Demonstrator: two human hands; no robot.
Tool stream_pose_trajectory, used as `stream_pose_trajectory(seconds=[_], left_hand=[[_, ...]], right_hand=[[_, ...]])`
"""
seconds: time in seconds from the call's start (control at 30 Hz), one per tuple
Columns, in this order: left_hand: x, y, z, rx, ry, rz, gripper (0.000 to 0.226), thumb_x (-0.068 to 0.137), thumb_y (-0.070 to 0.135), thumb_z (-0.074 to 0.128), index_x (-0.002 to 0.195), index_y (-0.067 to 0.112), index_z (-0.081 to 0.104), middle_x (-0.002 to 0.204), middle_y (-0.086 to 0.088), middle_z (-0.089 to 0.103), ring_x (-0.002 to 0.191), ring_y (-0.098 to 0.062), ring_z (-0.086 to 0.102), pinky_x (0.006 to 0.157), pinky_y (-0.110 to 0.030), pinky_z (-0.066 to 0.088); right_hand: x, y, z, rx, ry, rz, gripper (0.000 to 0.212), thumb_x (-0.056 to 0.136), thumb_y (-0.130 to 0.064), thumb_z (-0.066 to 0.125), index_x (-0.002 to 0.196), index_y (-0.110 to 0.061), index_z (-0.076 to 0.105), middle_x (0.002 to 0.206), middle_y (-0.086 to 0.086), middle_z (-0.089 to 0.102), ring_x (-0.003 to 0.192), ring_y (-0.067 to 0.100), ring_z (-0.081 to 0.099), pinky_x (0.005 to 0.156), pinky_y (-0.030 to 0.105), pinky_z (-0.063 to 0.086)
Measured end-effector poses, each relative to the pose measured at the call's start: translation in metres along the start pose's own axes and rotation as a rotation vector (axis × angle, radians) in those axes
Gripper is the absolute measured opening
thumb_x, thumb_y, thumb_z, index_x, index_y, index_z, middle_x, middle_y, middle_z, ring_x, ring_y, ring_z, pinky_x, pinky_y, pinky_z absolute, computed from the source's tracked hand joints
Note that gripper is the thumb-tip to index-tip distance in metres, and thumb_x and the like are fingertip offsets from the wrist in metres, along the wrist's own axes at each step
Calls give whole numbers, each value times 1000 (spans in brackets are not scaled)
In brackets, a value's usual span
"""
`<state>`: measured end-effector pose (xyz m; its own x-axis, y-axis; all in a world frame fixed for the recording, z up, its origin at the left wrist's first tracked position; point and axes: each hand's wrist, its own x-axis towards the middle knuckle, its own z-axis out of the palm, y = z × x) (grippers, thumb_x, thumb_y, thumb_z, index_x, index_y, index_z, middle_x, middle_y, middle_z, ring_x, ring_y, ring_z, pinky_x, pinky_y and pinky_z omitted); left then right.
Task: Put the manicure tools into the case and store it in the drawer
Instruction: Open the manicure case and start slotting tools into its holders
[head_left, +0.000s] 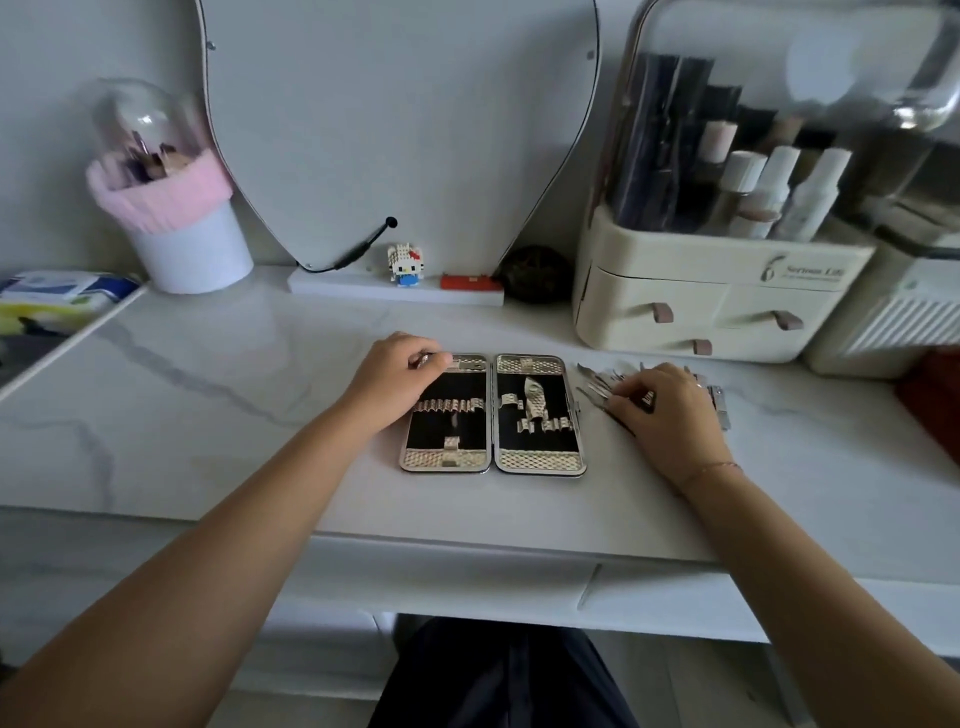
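Observation:
An open manicure case (492, 415) lies flat on the white marble tabletop (208, 395). It has silver patterned ends, a black lining and empty elastic loops. My left hand (397, 382) rests on the case's upper left corner, fingertips pinched on a small silvery tool at the top edge. To the right of the case is a heap of metal manicure tools (602, 384). My right hand (670, 410) lies on that heap, fingers curled over the tools. A nail clipper (719, 408) sticks out beyond the right hand.
A cream cosmetics organiser (711, 306) with small drawers stands at the back right, a white box (893, 322) beside it. A heart-shaped mirror (400, 130), a toy figure (405, 265) and a pink-rimmed cup (187, 228) line the back. Drawer fronts (441, 577) run under the table edge.

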<state>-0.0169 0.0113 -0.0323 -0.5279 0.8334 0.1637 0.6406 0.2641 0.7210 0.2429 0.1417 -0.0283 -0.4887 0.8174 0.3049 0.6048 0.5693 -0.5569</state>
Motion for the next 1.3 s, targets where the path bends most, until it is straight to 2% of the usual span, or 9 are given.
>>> stream_pose_trajectory(seconds=[0.2, 0.3, 0.37, 0.47, 0.57, 0.73, 0.97, 1.2, 1.3], left_hand=[[24, 0, -1, 90, -12, 27, 20, 83, 35, 67, 93, 20, 74, 93, 5, 61, 86, -12, 55, 72, -27, 37], [30, -2, -2, 97, -35, 26, 18, 79, 41, 70, 83, 23, 72, 91, 7, 65, 88, -12, 59, 77, -32, 46], [32, -4, -1, 92, -41, 26, 20, 78, 43, 71, 83, 23, 72, 92, 8, 67, 88, -12, 59, 78, -34, 48], [30, -7, 0, 48, -21, 45, 19, 78, 41, 72, 83, 23, 73, 88, 7, 65, 82, -11, 57, 73, -32, 46], [30, -9, -1, -12, -25, 67, 7, 78, 34, 73, 78, 27, 73, 83, 9, 64, 75, -6, 55, 68, -26, 42], [33, -14, -11, -20, -86, 92, 2, 78, 28, 74, 80, 28, 74, 82, 12, 65, 77, -3, 59, 70, -23, 43], [37, -16, -20, -59, -131, 56, 6, 76, 24, 77, 74, 28, 73, 74, 16, 67, 67, 11, 57, 61, -5, 39], [36, -17, -21, -73, -132, 51, 5, 75, 24, 77, 75, 27, 74, 74, 15, 67, 66, 12, 57, 61, -3, 38], [36, -17, -21, -76, -135, 48, 5, 76, 23, 77, 75, 27, 73, 75, 15, 68, 67, 11, 57, 62, -4, 40]], right_hand=[[-2, -10, -5, 181, 84, 28, 3, 82, -15, 65, 83, -17, 67, 68, -16, 58, 61, 1, 52, 58, 3, 35], [2, -18, -6, 304, 38, 47, 9, 82, -14, 67, 89, -18, 62, 70, -5, 65, 55, 6, 53, 56, 12, 41], [8, -31, -6, 440, -40, 39, 26, 83, -9, 66, 106, -16, 56, 73, 5, 69, 54, 17, 56, 54, 22, 46], [22, -59, -1, 705, -227, 13, 52, 84, 2, 61, 128, -22, 44, 72, 12, 67, 52, 18, 57, 51, 25, 49], [37, -87, 18, 831, -415, 29, 45, 86, 3, 58, 127, -14, 49, 72, 15, 66, 50, 16, 60, 49, 23, 52], [56, -107, 52, 760, -564, 50, 26, 88, -3, 58, 114, -4, 58, 69, 14, 65, 51, 13, 62, 51, 22, 54], [66, -103, 67, 729, -502, 123, 20, 86, -4, 62, 105, -1, 57, 61, 10, 65, 46, 13, 60, 48, 20, 52], [69, -104, 73, 648, -497, 68, 15, 85, -4, 63, 99, -1, 61, 67, 12, 65, 53, 17, 61, 52, 20, 55], [71, -100, 75, 529, -492, 18, 13, 84, -11, 66, 97, -9, 68, 68, 6, 67, 59, 15, 61, 53, 16, 52]])
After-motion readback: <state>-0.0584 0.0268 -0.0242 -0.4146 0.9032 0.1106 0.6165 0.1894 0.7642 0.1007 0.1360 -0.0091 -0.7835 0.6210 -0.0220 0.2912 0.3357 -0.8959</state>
